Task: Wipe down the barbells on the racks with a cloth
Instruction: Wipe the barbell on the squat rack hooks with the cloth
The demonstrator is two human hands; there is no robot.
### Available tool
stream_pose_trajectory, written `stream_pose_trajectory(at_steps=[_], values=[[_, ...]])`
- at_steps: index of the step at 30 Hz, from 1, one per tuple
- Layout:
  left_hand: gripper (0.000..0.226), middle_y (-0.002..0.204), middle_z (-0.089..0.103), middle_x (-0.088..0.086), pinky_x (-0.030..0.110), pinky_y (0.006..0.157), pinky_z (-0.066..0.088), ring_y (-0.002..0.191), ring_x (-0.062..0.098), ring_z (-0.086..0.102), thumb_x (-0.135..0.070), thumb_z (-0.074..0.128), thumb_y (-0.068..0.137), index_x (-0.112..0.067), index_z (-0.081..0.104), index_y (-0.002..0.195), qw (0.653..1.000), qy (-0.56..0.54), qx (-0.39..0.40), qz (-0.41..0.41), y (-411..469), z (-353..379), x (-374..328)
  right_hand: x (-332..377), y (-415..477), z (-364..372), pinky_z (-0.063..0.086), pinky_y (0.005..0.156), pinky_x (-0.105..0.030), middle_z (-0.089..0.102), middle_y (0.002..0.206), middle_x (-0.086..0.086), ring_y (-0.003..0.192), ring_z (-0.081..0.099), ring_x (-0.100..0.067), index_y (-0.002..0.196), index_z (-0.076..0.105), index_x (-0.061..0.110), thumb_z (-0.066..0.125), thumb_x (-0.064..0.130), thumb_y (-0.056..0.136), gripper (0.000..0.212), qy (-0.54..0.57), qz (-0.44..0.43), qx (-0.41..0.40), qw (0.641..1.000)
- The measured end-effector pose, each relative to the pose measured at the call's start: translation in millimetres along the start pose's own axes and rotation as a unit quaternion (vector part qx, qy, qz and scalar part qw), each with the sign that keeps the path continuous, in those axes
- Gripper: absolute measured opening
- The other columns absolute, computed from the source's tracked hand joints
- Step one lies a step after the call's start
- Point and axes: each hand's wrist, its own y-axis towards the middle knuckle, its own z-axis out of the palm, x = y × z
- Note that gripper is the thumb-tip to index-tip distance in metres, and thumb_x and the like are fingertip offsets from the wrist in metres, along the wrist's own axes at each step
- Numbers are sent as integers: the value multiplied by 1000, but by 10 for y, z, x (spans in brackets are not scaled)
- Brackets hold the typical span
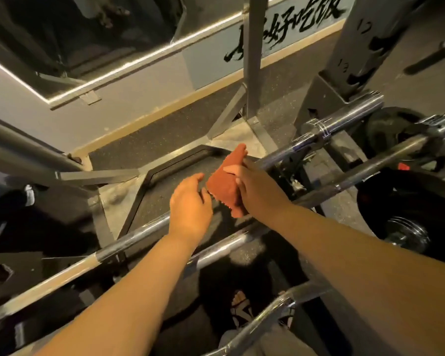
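- Cloth point(224, 183): red-orange, bunched, at centre of frame, gripped in the right hand point(257, 194) with thumb and fingers curled round it
- Left hand point(190, 209): just left of the cloth, fingers loosely curved, holding nothing; whether it touches the cloth's edge cannot be told
- Upper barbell point(129, 240): runs from lower left to its chrome sleeve at upper right; the cloth sits on its line at mid-shaft, but contact with the steel is not confirmed
- Second barbell point(370, 163): lies parallel just below; no hand or cloth on it
- Curved bar point(270, 312): bottom of frame, untouched
- Weight plates point(411, 201): at the right edge, loaded on the bar ends
- Progress, as judged: no bar shows a readable clean or dirty state, so completed work cannot be verified; the cloth appears to be in readjustment between hands, with wiping of at least the lower two bars outstanding
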Motion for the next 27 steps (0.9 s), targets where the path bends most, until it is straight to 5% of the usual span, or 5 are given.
stream_pose_trajectory(at_steps=[4,7,12,21,27], values=[[33,105,66,12,46,92,42,95,30,60,-32,34,108,-15,62,98,978,206,20,8,265,53,14,-204,264,145,17,121,-54,13,164,-12,150,17,-38,140,44,21,39,40,107,39,-159,16,-23,987],[47,113,64,10,51,98,41,109,33,58,-40,22,108,-16,63,107,970,237,47,-21,333,91,29,-291,353,229,-12,122,-51,-24,167,-11,154,-24,-31,162,12,13,14,60,103,76,-237,-6,-8,971],[54,119,64,7,49,101,41,113,30,57,-41,16,108,-18,65,112,972,228,55,-26,425,127,81,-389,473,204,29,117,-46,47,141,-9,132,44,-30,154,32,20,18,50,104,60,-258,-163,38,951],[51,106,58,6,39,82,44,100,28,58,-42,21,109,-14,64,107,982,182,54,-19,580,133,148,-515,558,164,13,126,-49,63,117,-6,123,54,-29,114,58,19,28,41,109,37,-184,-40,-100,977],[52,117,61,15,49,100,46,108,33,58,-39,20,110,-11,65,109,979,170,101,-40,706,116,184,-518,580,188,34,114,-47,53,126,-8,121,50,-30,127,49,19,30,47,100,43,-222,-169,1,960]])
